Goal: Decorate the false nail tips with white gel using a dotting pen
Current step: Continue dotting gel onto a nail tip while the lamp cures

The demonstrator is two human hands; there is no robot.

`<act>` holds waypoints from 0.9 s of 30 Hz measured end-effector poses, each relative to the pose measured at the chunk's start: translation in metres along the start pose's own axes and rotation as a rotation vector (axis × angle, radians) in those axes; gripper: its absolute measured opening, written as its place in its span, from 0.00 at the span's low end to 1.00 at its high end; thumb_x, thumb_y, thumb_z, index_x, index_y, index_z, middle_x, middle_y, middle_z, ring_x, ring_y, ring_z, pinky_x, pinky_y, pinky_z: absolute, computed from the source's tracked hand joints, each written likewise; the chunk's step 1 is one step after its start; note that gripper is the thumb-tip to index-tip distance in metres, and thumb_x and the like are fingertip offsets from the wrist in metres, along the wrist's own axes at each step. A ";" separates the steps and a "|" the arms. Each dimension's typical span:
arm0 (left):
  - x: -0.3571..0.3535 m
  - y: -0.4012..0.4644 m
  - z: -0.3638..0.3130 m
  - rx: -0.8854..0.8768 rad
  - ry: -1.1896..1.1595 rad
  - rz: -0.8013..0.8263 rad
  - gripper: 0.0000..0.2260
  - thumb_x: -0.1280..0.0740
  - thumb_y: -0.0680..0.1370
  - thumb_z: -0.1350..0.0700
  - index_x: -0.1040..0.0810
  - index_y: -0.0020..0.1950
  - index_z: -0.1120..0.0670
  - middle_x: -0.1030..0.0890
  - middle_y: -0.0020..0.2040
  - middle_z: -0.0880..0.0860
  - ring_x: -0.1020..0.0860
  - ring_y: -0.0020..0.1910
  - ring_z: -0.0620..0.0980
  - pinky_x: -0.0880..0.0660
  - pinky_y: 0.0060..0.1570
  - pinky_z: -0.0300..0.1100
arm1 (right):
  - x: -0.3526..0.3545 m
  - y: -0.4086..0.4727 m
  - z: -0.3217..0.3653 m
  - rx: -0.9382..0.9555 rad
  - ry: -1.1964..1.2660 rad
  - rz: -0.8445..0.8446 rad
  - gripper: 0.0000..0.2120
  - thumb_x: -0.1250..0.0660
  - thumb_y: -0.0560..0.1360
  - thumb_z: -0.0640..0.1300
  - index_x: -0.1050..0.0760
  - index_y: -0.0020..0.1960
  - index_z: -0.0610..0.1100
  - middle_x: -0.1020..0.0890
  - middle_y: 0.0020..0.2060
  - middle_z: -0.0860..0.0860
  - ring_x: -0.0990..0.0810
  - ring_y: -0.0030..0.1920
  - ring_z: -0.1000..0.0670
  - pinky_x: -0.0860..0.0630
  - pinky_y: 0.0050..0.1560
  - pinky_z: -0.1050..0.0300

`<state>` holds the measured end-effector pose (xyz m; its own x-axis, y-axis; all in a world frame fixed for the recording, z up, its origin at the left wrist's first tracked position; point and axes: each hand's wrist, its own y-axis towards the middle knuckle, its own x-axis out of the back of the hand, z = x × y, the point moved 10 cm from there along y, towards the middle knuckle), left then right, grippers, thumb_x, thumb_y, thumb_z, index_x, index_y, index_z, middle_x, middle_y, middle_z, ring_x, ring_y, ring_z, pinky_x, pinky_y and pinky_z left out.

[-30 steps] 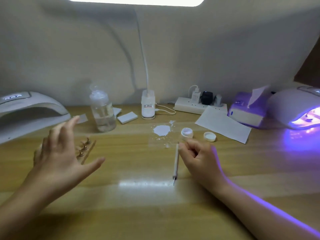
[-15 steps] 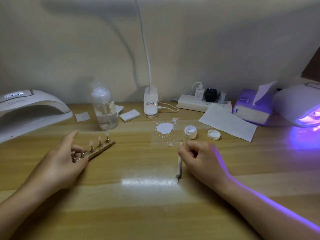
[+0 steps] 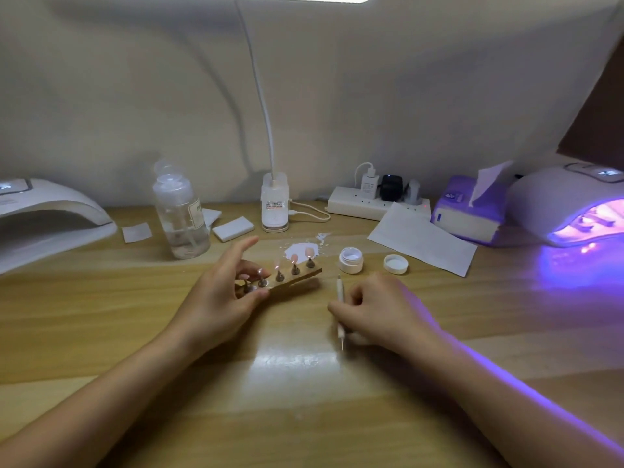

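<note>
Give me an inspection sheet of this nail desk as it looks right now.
Surface: wooden table, lamp glare near the front.
Job's things: nail tip holder held off the table; dotting pen; open gel jar, its lid beside it; white gel smear.
Clutter: clear bottle, paper sheet, tissue box.
Hands: left hand holds the holder; right hand grips the pen.
Cables: power strip with plugs.
Surroundings: lit nail lamp, unlit nail lamp.
</note>
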<state>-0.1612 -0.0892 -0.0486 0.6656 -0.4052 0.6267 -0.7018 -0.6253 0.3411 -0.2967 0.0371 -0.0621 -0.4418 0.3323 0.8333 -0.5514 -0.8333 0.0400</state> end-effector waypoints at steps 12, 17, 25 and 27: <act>-0.058 -0.009 -0.043 -0.065 0.061 0.116 0.29 0.31 0.72 0.56 0.38 0.70 0.45 0.26 0.45 0.40 0.26 0.45 0.38 0.31 0.44 0.28 | 0.071 0.005 -0.014 -0.154 1.085 0.151 0.18 0.39 0.74 0.48 0.28 0.26 0.48 0.41 0.18 0.56 0.44 0.19 0.57 0.47 0.20 0.67; -0.075 -0.016 -0.059 -0.032 0.006 0.174 0.36 0.27 0.68 0.50 0.42 0.71 0.42 0.28 0.45 0.39 0.26 0.41 0.40 0.28 0.46 0.33 | 0.076 0.009 -0.025 -0.179 1.100 0.083 0.17 0.38 0.75 0.49 0.28 0.28 0.47 0.40 0.18 0.56 0.43 0.19 0.57 0.46 0.19 0.68; -0.077 -0.016 -0.068 0.067 -0.226 0.228 0.31 0.30 0.63 0.35 0.41 0.62 0.35 0.24 0.48 0.42 0.23 0.42 0.37 0.24 0.42 0.33 | 0.072 0.019 -0.043 -0.236 1.318 -0.029 0.12 0.37 0.76 0.48 0.27 0.36 0.44 0.35 0.18 0.55 0.40 0.17 0.59 0.41 0.17 0.69; -0.085 -0.025 -0.077 0.008 -0.068 0.254 0.36 0.30 0.61 0.34 0.45 0.64 0.34 0.29 0.48 0.34 0.27 0.45 0.36 0.27 0.48 0.37 | 0.077 0.022 -0.050 -0.230 1.364 -0.104 0.13 0.36 0.75 0.46 0.25 0.33 0.45 0.32 0.20 0.54 0.38 0.18 0.59 0.38 0.18 0.69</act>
<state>-0.2199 0.0115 -0.0566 0.4838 -0.5935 0.6432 -0.8468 -0.5030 0.1729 -0.3780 0.0665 -0.0248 -0.6533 0.6633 -0.3651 -0.6683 -0.7318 -0.1336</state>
